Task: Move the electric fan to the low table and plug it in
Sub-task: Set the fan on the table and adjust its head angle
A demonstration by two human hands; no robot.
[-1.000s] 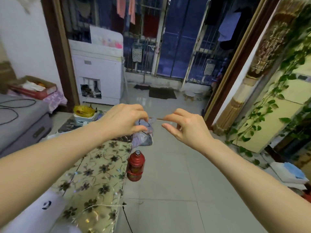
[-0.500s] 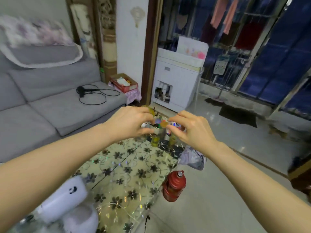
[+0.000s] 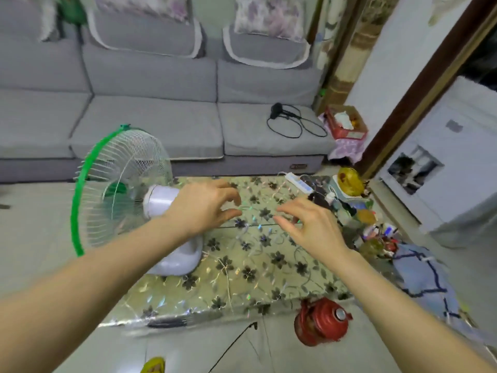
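The electric fan [image 3: 126, 195] is stood on the worktop [image 3: 269, 265], its white base [image 3: 180, 258] set at the edge nearest the left forearm, under and behind the left hand [image 3: 204, 205]. Its green-rimmed cage leans out past that edge, over the floor.

Both hands are held above the worktop, well clear of the surface, fingers half curled and loose. Nothing solid is seen gripped in either; a thin cord may be pinched, but blur hides that. The right hand [image 3: 309, 227] is nearest the power strip [image 3: 298, 183], which lies just beyond its fingertips at the far edge of the worktop, with plugs and thin wires already tangled beside it.

Placing looks done; plugging in is judged not done, since no fan plug is seen in the strip.

Risks:
- The fan may be tipped off if its cord is tugged, because the base sits so close to the edge and the head overhangs.
- The cluttered bottles and packets [image 3: 368, 219] beside the right hand may be knocked over on the reach to the strip.
- The wrong lead may be picked up among the tangled wires.
- The red flask [image 3: 322, 321] on the floor, below the right forearm, may be kicked.
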